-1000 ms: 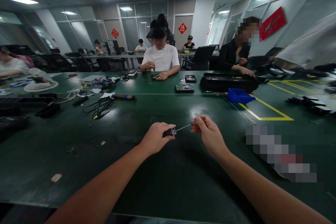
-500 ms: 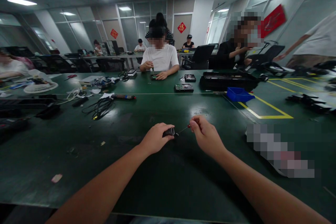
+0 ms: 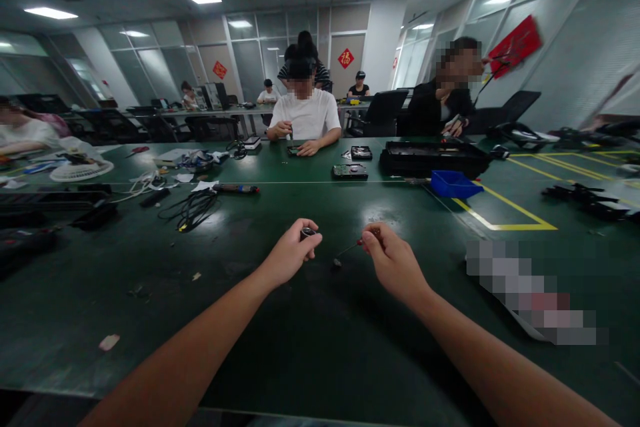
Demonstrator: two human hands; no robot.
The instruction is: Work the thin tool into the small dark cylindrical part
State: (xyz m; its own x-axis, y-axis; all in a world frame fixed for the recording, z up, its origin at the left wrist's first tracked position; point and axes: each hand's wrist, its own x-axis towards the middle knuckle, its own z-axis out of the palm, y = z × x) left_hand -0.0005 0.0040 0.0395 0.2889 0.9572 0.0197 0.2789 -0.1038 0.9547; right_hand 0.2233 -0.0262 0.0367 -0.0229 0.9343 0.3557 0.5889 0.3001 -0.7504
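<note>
My left hand is wrapped round a short black cylinder with a shiny ring at its end. That ringed end now faces upward, between thumb and fingers. In my right hand is a thin screwdriver with a reddish handle, its metal shaft pointing down and left. By the shaft's tip sits a small dark piece, too small to name; I cannot tell whether it touches the tip. A gap separates the cylinder from the screwdriver. Both hands are above the green table.
Right of my hands lies a blurred pale packet. Beyond are a blue bin, a long black casing and hard drives. Black cables lie at the left. A person in white works opposite.
My left hand has drawn away from the screwdriver tip, up and left, turning the cylinder's ringed end upward. The small dark piece is now apart from the cylinder. My right hand has barely moved.
</note>
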